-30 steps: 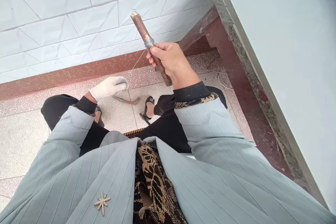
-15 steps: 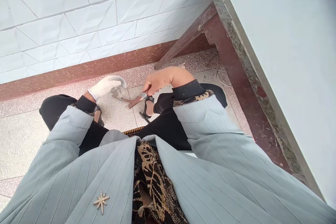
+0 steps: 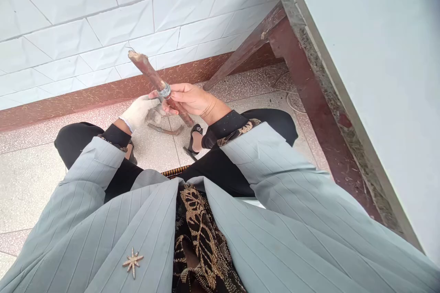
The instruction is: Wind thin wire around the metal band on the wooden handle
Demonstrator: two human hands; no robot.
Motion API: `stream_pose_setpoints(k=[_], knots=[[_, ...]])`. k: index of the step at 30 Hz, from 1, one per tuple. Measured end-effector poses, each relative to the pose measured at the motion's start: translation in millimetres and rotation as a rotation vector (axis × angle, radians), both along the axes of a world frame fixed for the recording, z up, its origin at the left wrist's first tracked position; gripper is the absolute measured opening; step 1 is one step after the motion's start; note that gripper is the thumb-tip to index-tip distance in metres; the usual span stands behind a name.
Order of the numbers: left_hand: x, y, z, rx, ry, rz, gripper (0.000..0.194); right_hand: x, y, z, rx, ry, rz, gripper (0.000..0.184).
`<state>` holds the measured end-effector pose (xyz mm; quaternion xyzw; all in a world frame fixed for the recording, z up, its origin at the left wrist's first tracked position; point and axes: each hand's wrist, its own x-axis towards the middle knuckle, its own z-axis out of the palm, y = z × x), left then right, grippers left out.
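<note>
My right hand [image 3: 194, 100], bare, grips a brown wooden stick [image 3: 147, 69] with a rough, broken upper end. Grey wire [image 3: 164, 90] is wound round the stick's middle, right by my thumb. The stick slants up and away to the left, above the floor. My left hand [image 3: 139, 112], in a white glove, is curled close beside the wire wrapping; whatever lies in its fingers is hidden. Below both hands, a thin curved brown piece [image 3: 165, 130] lies on the floor.
A white tiled wall [image 3: 120, 23] with a reddish-brown skirting stands ahead. To the right are a dark red wooden frame [image 3: 309, 96] and a pale tabletop [image 3: 371, 68]. A thin cable [image 3: 292, 103] lies on the floor [image 3: 30, 178] by the frame. My shoe [image 3: 196, 135] is under the stick.
My right hand has swung the stick up and to the left, so its broken end now points at the wall. My left hand has moved slightly right, closer to the wire.
</note>
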<state>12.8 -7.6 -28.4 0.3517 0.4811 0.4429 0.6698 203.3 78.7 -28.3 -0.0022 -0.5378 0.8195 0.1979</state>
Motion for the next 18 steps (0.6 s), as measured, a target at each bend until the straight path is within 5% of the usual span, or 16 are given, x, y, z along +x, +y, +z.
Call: stream_pose_setpoints(k=[9,18], knots=[[8,1,-2.0,-0.003,-0.043,0.171,0.021,-11,-10,-6.6,-0.192,-0.050,-0.119,0.051],[-10,5,10.3,0.271,0.089,0.302,0.043,1,3,13.1,-0.251,-0.031,-0.236,0.057]])
